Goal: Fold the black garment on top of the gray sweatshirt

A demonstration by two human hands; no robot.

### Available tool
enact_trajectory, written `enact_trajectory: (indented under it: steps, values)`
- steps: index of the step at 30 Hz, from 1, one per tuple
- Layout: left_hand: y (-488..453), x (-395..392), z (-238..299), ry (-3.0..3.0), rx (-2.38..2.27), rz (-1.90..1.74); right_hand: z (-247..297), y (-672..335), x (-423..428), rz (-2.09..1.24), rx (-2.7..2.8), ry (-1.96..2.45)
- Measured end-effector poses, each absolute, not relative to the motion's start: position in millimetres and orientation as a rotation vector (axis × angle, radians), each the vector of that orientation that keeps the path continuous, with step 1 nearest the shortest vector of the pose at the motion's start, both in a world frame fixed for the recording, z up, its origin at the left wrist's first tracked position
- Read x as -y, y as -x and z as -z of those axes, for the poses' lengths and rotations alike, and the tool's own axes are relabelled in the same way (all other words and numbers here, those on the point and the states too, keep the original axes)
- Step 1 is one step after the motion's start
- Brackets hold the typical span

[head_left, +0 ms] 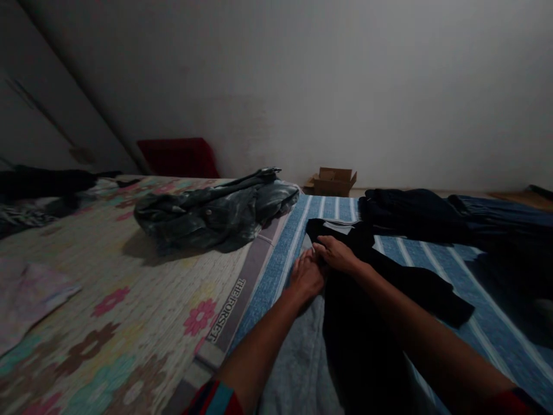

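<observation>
In front of you, the cream quilted mat printed with coloured flowers (pixel 147 300) takes up the left, and the blue cloth with white stripes (pixel 279 259) runs beside it on the right. On the striped cloth, right before you, lies the black-and-grey fabric garment (pixel 358 340): the grey part is on your left, the black on your right, one black sleeve (pixel 423 288) stretched out to the right. The dark, neatly stacked clothes (pixel 406 210) lie beyond that sleeve and look finished. The crumpled grey-green garment (pixel 216 213), mostly on the flowered mat, looks untouched. Your own piece seems only partway: it lies lengthwise, but the sleeve is not tucked in and the body is not yet made compact. Behind it, by the wall, sits the open brown cardboard box (pixel 332 181). Your left hand (pixel 307 274) rests on the garment's grey side; your right hand (pixel 339 253) meets it at the black edge. The right fingers curl inward, the left ones reach forward; whether either pinches cloth, you cannot tell from here.
</observation>
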State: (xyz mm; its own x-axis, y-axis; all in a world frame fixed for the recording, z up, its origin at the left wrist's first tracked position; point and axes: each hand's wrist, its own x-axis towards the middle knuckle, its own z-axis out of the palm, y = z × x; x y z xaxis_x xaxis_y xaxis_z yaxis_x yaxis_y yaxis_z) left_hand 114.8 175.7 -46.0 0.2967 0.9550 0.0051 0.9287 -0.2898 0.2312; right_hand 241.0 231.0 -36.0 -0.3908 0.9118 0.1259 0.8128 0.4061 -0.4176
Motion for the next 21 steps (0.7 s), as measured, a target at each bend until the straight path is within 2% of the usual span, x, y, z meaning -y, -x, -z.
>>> enact_trajectory:
  steps: [6, 13, 21]
  values:
    - [-102, -117, 56, -2.329, -1.707, -0.011, 52, -231, -203, -0.299, 2.451, 1.480]
    - [-106, -110, 62, -2.358, -1.745, -0.040, 78, -232, -202, -0.182, 2.519, 1.512]
    - [-77, -61, 41, -2.420, -1.482, 0.049, 64, -226, -195, -0.136, 2.513, 1.454]
